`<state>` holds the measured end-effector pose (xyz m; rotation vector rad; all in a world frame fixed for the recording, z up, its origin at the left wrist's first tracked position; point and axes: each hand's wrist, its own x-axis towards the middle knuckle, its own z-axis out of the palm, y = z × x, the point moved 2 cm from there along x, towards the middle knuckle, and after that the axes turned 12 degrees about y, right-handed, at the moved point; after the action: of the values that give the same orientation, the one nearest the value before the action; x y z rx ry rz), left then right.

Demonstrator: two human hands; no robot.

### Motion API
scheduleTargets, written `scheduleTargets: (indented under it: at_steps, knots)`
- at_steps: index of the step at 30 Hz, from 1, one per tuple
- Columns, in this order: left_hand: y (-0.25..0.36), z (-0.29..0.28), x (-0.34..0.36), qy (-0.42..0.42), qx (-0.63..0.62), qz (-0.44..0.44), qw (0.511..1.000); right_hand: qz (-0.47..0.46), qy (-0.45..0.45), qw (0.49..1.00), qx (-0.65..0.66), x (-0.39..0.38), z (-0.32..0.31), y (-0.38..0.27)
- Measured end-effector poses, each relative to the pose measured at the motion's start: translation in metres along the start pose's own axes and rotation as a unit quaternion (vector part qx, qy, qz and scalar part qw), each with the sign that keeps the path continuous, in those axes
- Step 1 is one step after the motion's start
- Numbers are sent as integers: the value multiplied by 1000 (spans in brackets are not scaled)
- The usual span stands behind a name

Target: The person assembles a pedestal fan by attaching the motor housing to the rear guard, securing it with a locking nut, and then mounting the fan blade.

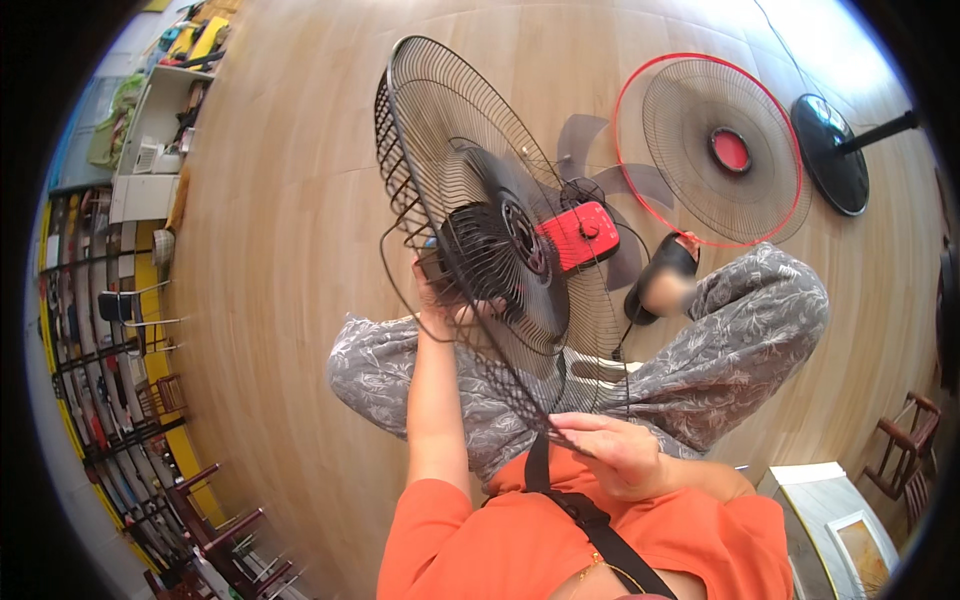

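Note:
A fan head [600,238] with a black rear wire grille [430,90] and a red control box stands tilted over my lap. My left hand [433,297] is closed around the housing behind the grille, partly hidden by the wires. At the grille's lower rim, my right hand [622,456] pinches the black edge between thumb and fingers. Beyond the fan head, grey see-through fan blades [645,185] lie on the floor, partly covered by it. To their right is a round front grille [690,105] with a red outer ring and red centre.
A black round fan base [828,180] with a pole is at the far right, a thin cord near it. My crossed legs frame the fan head. Shelves [90,330] and a cabinet [150,130] line the left; a wooden stool [905,440] and a white-topped box [815,500] are at the lower right.

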<state>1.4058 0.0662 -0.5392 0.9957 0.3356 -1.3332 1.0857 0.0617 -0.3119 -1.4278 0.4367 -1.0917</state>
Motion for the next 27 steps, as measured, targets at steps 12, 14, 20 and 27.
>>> scheduleTargets:
  at_steps: [12,14,20,27]
  knots:
    - [-8,18,-3,-151,-34,-57,986,39,1,999,-38,18,13,-7]
    - [-10,15,-5,-117,-34,-55,991,66,27,996,-56,21,-4,-15]
    - [-15,15,-7,-45,-47,-68,996,66,74,992,-76,17,-13,-20]
    - [-25,29,-17,-33,-24,-17,999,23,-7,994,-104,20,2,-30]
